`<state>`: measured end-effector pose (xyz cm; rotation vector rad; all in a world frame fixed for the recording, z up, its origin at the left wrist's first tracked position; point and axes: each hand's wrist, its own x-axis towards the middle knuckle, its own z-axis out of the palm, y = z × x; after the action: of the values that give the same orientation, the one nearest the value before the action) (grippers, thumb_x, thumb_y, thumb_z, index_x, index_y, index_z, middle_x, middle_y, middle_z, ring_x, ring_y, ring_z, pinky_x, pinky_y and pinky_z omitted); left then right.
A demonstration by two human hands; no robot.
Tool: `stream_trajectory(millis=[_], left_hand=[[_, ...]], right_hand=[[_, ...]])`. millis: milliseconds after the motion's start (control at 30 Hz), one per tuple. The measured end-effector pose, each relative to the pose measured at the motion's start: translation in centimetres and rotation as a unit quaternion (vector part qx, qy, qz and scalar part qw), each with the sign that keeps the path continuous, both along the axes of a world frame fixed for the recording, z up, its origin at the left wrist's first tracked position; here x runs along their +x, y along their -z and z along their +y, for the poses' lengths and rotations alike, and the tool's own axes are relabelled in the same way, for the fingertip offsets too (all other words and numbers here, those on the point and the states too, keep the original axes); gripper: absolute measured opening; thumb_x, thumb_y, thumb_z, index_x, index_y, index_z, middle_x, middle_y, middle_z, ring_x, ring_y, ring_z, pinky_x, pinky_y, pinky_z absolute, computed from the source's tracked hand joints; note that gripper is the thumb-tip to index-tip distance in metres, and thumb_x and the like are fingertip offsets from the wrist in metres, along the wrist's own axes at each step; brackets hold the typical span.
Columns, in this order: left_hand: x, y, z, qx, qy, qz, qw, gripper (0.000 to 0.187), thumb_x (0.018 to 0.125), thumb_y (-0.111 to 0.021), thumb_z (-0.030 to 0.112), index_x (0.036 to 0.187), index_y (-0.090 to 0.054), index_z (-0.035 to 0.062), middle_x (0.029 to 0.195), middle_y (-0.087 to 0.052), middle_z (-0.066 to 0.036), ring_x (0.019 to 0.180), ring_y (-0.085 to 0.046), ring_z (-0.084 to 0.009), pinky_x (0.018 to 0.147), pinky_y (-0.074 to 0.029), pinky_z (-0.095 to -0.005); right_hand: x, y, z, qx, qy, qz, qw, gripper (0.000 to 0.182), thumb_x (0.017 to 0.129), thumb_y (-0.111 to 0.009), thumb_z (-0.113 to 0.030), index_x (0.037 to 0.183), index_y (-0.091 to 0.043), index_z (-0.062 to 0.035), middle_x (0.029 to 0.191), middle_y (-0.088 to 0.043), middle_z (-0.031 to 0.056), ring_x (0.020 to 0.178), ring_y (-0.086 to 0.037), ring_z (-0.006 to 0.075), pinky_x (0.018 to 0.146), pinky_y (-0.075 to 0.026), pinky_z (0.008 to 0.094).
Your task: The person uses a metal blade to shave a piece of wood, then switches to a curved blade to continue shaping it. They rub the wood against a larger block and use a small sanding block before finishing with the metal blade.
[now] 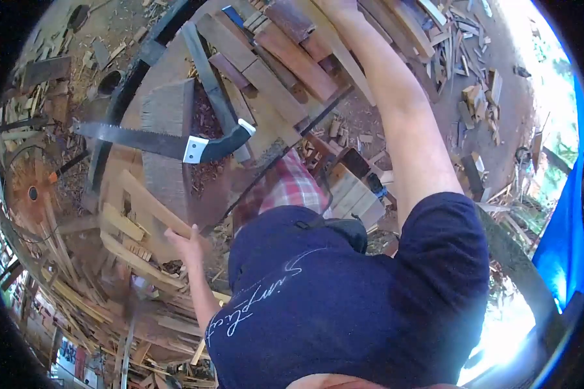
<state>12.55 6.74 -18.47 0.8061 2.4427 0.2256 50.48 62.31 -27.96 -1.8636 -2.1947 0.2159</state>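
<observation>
At lower left, my left hand has its thumb and fingers closed round the near end of a flat light wooden strip. My right arm stretches to the top edge, where only part of my right hand shows beside a long board; its fingers are cut off. Between the hands, a pruning saw with a black and white handle lies across a weathered wooden block, its toothed blade pointing left. Several cut wood blocks sit side by side near the top.
A dark curved rim runs along the left of the work surface. Beside it stands an orange-brown round object. Long scrap strips pile up at lower left. Offcuts litter the ground at right, near a blue tarp.
</observation>
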Motion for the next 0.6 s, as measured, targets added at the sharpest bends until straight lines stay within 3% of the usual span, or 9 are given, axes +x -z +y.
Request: stream_trajectory(millis=[133,200,267,300,333,400,467,567,600], left_hand=[[-0.1,0.4,-0.5,0.015,-0.015,-0.011,1.0,0.065,0.08,-0.073,0.019,0.128,-0.035,-0.0045,0.12,-0.046,-0.025,0.114,-0.047,-0.0396,0.099,-0.037,-0.0447],[-0.5,0.9,-1.1,0.02,-0.016,-0.003,1.0,0.065,0.08,-0.073,0.019,0.128,-0.036,-0.0041,0.12,-0.046,-0.026,0.113,-0.048,-0.0398,0.099,-0.037,-0.0445],[-0.8,1.3,-1.7,0.011,0.025,0.034,0.999,0.064,0.08,-0.074,0.02,0.126,-0.036,-0.0018,0.115,-0.047,-0.021,0.108,-0.049,-0.0334,0.096,-0.038,-0.0424],[-0.6,1.4,-1.6,0.013,0.018,0.032,0.999,0.064,0.08,-0.074,0.02,0.126,-0.036,-0.0018,0.115,-0.047,-0.021,0.108,-0.049,-0.0334,0.096,-0.038,-0.0424],[-0.3,1.1,-1.3,0.025,0.009,0.02,0.999,0.063,0.08,-0.074,0.02,0.126,-0.036,-0.0013,0.115,-0.048,-0.021,0.109,-0.049,-0.0341,0.096,-0.039,-0.0426],[0.1,0.3,-0.8,0.039,-0.015,0.012,0.999,0.062,0.08,-0.074,0.019,0.126,-0.036,-0.0008,0.116,-0.048,-0.021,0.109,-0.05,-0.0348,0.095,-0.039,-0.0429],[0.5,-0.3,-0.2,0.026,-0.03,0.013,0.999,0.063,0.079,-0.074,0.02,0.126,-0.038,-0.0027,0.117,-0.049,-0.024,0.112,-0.048,-0.0407,0.098,-0.038,-0.0464],[0.5,-0.5,-0.4,0.054,-0.017,0.029,0.998,0.061,0.078,-0.073,0.018,0.124,-0.04,-0.0022,0.116,-0.05,-0.024,0.111,-0.049,-0.0412,0.097,-0.038,-0.0469],[0.6,-0.8,-0.4,0.057,-0.018,0.018,0.998,0.06,0.078,-0.073,0.019,0.124,-0.041,-0.0022,0.117,-0.049,-0.024,0.111,-0.049,-0.0416,0.097,-0.039,-0.047]], right_hand=[[0.4,0.6,-1.0,0.05,0.001,0.0,0.999,0.055,0.092,-0.055,-0.027,0.142,-0.039,-0.0128,0.126,-0.044,0.0261,0.114,-0.046,0.0454,0.094,-0.044,0.0527],[0.3,-1.4,-1.2,0.1,-0.03,-0.096,0.99,0.053,0.092,-0.054,-0.028,0.141,-0.041,-0.0132,0.126,-0.045,0.0238,0.115,-0.045,0.0445,0.093,-0.044,0.0532],[-1.2,-7.0,-3.5,-0.043,0.018,-0.065,0.997,0.055,0.092,-0.055,-0.029,0.142,-0.04,-0.0141,0.127,-0.045,0.0205,0.119,-0.042,0.0409,0.095,-0.041,0.0539],[-0.8,-5.9,-3.2,-0.038,0.025,-0.028,0.999,0.059,0.09,-0.058,-0.034,0.142,-0.04,-0.0136,0.13,-0.043,0.0167,0.122,-0.041,0.0372,0.103,-0.034,0.0534],[-1.1,-6.0,-3.9,-0.035,0.015,-0.03,0.999,0.059,0.09,-0.058,-0.034,0.142,-0.04,-0.0136,0.13,-0.043,0.0167,0.122,-0.041,0.0372,0.103,-0.034,0.0534],[-2.1,-6.4,-6.7,0.109,-0.102,0.025,0.988,0.055,0.089,-0.056,-0.048,0.126,-0.047,-0.0086,0.116,-0.06,0.0214,0.115,-0.053,0.0406,0.092,-0.043,0.0503],[-4.3,-6.7,-9.5,0.008,-0.029,0.013,0.999,0.065,0.086,-0.057,-0.054,0.131,-0.047,-0.0076,0.123,-0.057,0.0207,0.119,-0.049,0.0392,0.096,-0.042,0.0491],[-6.7,-7.8,-12.4,-0.013,-0.077,0.042,0.996,0.07,0.082,-0.062,-0.055,0.133,-0.049,-0.0087,0.125,-0.056,0.0226,0.118,-0.051,0.0385,0.097,-0.042,0.0472],[-5.8,-5.2,-12.1,0.035,-0.079,-0.03,0.996,0.071,0.081,-0.063,-0.055,0.134,-0.049,-0.0103,0.125,-0.057,0.0221,0.115,-0.054,0.0387,0.097,-0.043,0.0468]])
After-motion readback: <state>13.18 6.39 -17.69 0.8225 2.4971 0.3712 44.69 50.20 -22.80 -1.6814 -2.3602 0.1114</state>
